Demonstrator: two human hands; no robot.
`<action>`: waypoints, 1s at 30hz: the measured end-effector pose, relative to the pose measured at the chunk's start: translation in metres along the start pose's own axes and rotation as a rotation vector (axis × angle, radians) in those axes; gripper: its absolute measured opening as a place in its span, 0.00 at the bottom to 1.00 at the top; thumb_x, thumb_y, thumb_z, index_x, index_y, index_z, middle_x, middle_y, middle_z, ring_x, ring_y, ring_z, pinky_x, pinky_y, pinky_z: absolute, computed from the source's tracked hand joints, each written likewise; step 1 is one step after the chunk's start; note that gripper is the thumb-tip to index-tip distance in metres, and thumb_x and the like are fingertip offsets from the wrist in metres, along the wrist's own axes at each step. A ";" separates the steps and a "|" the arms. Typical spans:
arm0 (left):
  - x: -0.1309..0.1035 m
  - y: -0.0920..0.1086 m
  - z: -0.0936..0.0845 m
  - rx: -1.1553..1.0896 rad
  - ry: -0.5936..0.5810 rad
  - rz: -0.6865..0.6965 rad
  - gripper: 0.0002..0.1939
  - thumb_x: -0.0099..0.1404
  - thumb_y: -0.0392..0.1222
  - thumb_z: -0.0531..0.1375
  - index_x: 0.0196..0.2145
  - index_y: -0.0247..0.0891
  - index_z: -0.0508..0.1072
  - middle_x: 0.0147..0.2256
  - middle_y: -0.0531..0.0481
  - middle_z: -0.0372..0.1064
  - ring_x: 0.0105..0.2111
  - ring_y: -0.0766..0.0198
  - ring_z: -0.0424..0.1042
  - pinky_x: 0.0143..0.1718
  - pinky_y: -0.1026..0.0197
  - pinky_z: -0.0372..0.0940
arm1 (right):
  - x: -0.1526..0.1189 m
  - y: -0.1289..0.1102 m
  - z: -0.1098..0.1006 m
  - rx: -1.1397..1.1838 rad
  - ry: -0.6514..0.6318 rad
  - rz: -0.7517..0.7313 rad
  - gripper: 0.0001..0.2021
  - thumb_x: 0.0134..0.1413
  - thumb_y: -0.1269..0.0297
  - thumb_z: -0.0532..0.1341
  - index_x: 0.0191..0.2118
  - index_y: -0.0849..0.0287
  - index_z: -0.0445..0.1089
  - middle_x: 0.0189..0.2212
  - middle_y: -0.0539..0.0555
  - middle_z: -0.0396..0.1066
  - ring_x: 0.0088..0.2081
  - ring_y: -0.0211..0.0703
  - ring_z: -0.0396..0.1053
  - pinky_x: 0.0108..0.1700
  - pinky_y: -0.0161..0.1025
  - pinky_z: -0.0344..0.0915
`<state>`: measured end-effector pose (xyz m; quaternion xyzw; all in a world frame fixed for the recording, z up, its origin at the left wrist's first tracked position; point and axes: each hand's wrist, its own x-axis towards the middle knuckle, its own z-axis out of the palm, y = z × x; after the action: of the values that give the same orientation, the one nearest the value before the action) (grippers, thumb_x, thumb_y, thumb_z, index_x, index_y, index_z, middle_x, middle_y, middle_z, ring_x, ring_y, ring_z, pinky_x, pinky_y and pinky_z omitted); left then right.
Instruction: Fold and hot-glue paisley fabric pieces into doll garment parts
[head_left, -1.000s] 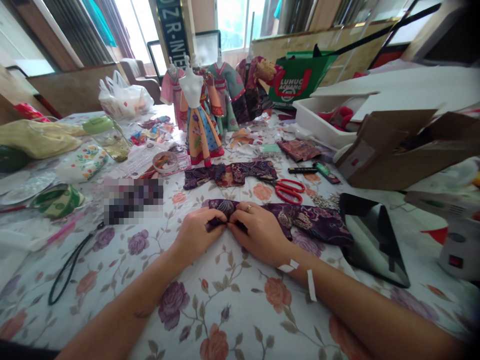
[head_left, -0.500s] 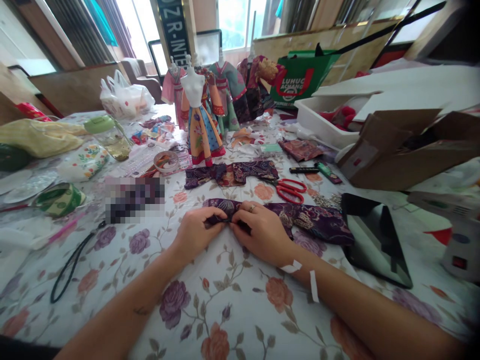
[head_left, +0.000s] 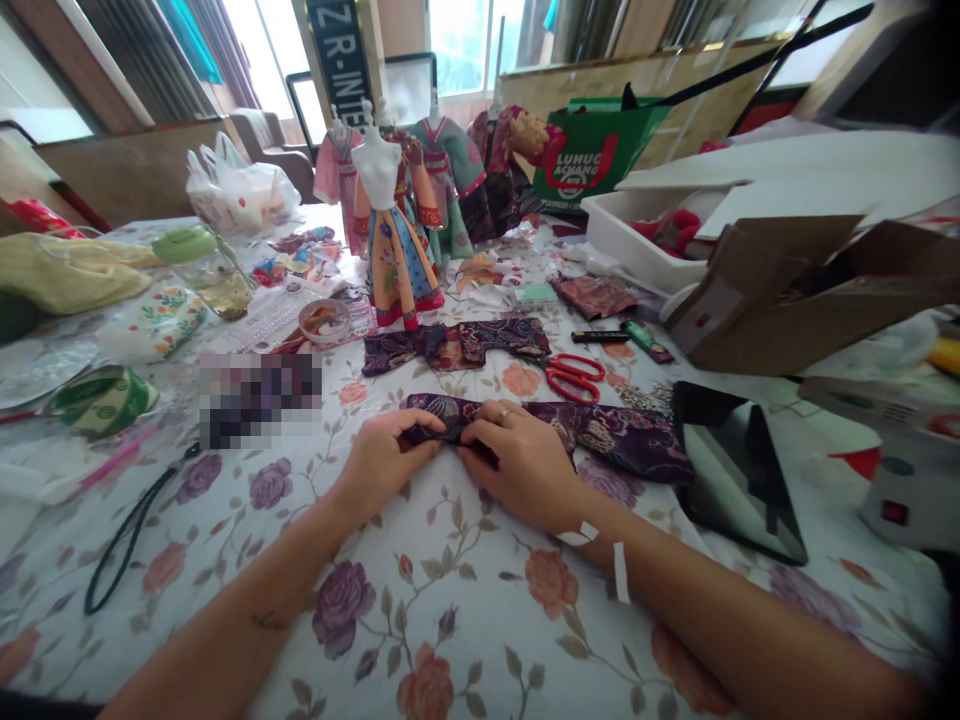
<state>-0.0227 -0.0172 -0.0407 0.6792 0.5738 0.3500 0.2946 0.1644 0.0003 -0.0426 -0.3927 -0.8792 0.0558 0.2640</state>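
Note:
A dark purple patterned doll garment (head_left: 630, 440) lies across the floral tablecloth in front of me. My left hand (head_left: 386, 455) pinches its left end between thumb and fingers. Close beside it, my right hand (head_left: 514, 455), with a ring on one finger, grips the same cloth and covers part of it. The thumbs nearly meet at the cloth's near edge. Beyond my hands lies a second purple patterned piece (head_left: 457, 345) with a reddish middle. Red-handled scissors (head_left: 574, 378) rest at its right end, the blades partly on the cloth.
A black tablet (head_left: 739, 470) lies to the right, by an open cardboard box (head_left: 757, 290). Dressed doll mannequins (head_left: 397, 230) stand at the back. Green tape (head_left: 105, 400) and a lidded jar (head_left: 206, 270) are on the left. A green bag (head_left: 592, 150) stands far back.
The view has shifted slightly, so most things appear a little further left. My left thumb and fingers have drawn slightly away from my right hand, showing more cloth between them.

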 end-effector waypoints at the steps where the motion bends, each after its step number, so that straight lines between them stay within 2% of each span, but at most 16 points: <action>1: 0.000 0.000 0.000 0.004 -0.003 -0.001 0.08 0.55 0.35 0.61 0.34 0.38 0.76 0.27 0.54 0.72 0.21 0.70 0.63 0.23 0.67 0.60 | 0.000 0.000 0.000 0.002 -0.001 -0.002 0.04 0.52 0.69 0.60 0.30 0.59 0.72 0.29 0.53 0.69 0.34 0.42 0.65 0.32 0.36 0.58; 5: 0.000 0.000 0.000 0.018 -0.007 -0.003 0.08 0.55 0.35 0.61 0.35 0.38 0.76 0.27 0.54 0.72 0.20 0.71 0.62 0.24 0.67 0.60 | 0.000 0.001 0.000 0.018 -0.017 -0.006 0.05 0.54 0.70 0.58 0.31 0.60 0.72 0.30 0.54 0.69 0.35 0.42 0.66 0.33 0.36 0.58; 11: -0.002 -0.002 0.001 0.052 0.002 0.060 0.10 0.56 0.35 0.60 0.37 0.40 0.76 0.33 0.52 0.74 0.25 0.68 0.66 0.28 0.66 0.61 | 0.003 -0.001 -0.002 0.047 -0.064 0.027 0.06 0.56 0.70 0.57 0.32 0.62 0.72 0.31 0.54 0.69 0.34 0.41 0.66 0.35 0.36 0.59; 20: -0.001 0.000 0.001 0.044 -0.034 0.022 0.10 0.57 0.35 0.60 0.37 0.39 0.76 0.29 0.54 0.73 0.23 0.69 0.64 0.27 0.66 0.60 | 0.004 -0.001 -0.003 0.049 -0.121 0.083 0.06 0.56 0.70 0.57 0.32 0.61 0.71 0.31 0.53 0.68 0.34 0.41 0.66 0.34 0.36 0.58; 30: 0.001 -0.001 -0.001 0.012 -0.082 -0.004 0.11 0.57 0.36 0.59 0.39 0.40 0.76 0.28 0.54 0.72 0.21 0.70 0.63 0.25 0.67 0.60 | 0.006 0.000 0.000 0.063 -0.122 0.124 0.04 0.54 0.69 0.59 0.31 0.60 0.71 0.31 0.52 0.69 0.33 0.40 0.66 0.33 0.35 0.56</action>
<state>-0.0240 -0.0158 -0.0406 0.6937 0.5646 0.3178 0.3146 0.1615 0.0049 -0.0398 -0.4339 -0.8654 0.1233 0.2181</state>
